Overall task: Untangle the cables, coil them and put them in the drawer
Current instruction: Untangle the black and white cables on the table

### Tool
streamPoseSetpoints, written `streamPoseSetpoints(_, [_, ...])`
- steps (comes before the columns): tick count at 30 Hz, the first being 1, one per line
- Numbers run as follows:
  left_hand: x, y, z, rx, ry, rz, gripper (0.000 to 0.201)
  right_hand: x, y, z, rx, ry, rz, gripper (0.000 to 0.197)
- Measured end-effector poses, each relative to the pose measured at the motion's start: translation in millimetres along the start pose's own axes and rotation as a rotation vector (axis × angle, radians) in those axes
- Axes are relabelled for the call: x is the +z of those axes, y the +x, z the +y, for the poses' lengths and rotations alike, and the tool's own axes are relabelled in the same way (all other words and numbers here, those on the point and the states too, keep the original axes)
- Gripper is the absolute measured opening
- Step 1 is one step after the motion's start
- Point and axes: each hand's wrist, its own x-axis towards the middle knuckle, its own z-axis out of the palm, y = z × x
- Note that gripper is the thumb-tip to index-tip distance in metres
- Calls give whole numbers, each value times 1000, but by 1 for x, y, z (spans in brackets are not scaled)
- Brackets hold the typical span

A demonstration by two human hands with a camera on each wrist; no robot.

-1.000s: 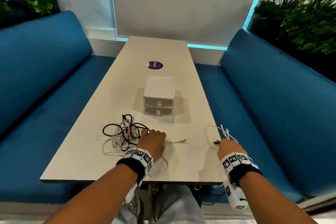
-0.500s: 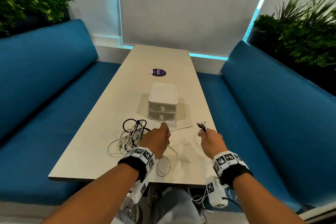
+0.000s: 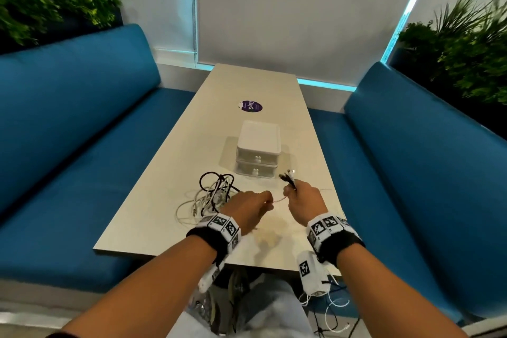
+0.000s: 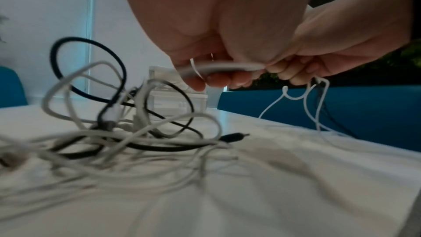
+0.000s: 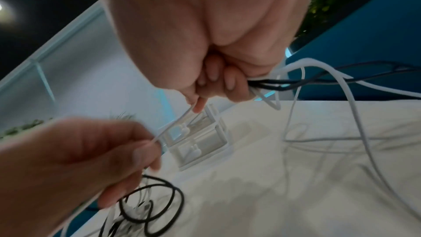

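Note:
A tangle of black and white cables (image 3: 214, 195) lies on the pale table (image 3: 153, 222), left of my hands. My left hand (image 3: 263, 200) pinches a thin white cable (image 3: 278, 200) that runs across to my right hand (image 3: 292, 193). The right hand grips a bundle of black and white cable ends (image 3: 288, 177) that stick up from the fist. In the right wrist view its fingers (image 5: 227, 84) curl around black and white strands (image 5: 284, 84). The white two-drawer unit (image 3: 258, 148) stands just beyond the hands, both drawers closed.
Blue benches (image 3: 68, 145) (image 3: 425, 173) flank the narrow table. A purple sticker (image 3: 250, 106) lies beyond the drawer unit. Loose white cable (image 3: 332, 307) hangs below the near right table edge. Plants stand behind both benches.
My right hand has come in from the table's right edge toward the middle, carrying the cable ends. My left hand has lifted off the table with the white cable. The hands are now close together.

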Motion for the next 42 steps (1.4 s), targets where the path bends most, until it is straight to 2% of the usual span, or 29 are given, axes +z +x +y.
streamPoseSetpoints(3, [-5, -1, -11, -11, 116, -90, 30, -1, 3, 16, 58, -77, 7, 28])
streamPoseSetpoints(7, [2, -10, -15, -49, 97, -205, 24, 1, 3, 32, 155, -115, 35, 25])
streamPoseSetpoints(11, [3, -23, -29, -52, 135, -206, 21, -12, -4, 43, 222, -38, 59, 24])
streamPoseSetpoints(16, [10, -18, -17, -18, 215, -192, 20, 5, -5, 22, 87, 264, -40, 22])
streamPoseSetpoints(19, [17, -14, -9, 4, 312, -177, 25, 10, -12, 3, -2, 467, -174, 25])
streamPoseSetpoints(21, [21, -10, -6, 50, 389, -149, 27, 11, -18, -11, -47, 508, -271, 25])
streamPoseSetpoints(23, [21, -7, -3, 94, 418, -122, 28, 14, -19, -19, -125, 372, -308, 24])
streamPoseSetpoints(25, [19, -5, -4, 91, 359, -136, 25, 18, -17, -18, -200, 126, -314, 21])
streamPoseSetpoints(28, [12, -6, -14, 28, 247, -167, 22, 17, -17, -7, -206, -103, -331, 24])
streamPoseSetpoints(30, [6, -9, -25, -6, 189, -153, 30, 14, -18, 7, -196, -250, -327, 27])
streamPoseSetpoints(37, [8, -6, -28, 17, 105, -83, 27, 4, -17, 31, -123, -561, -136, 26])
streamPoseSetpoints(42, [1, -3, -27, 15, 84, -106, 30, -6, -16, 49, -28, -612, -66, 20])
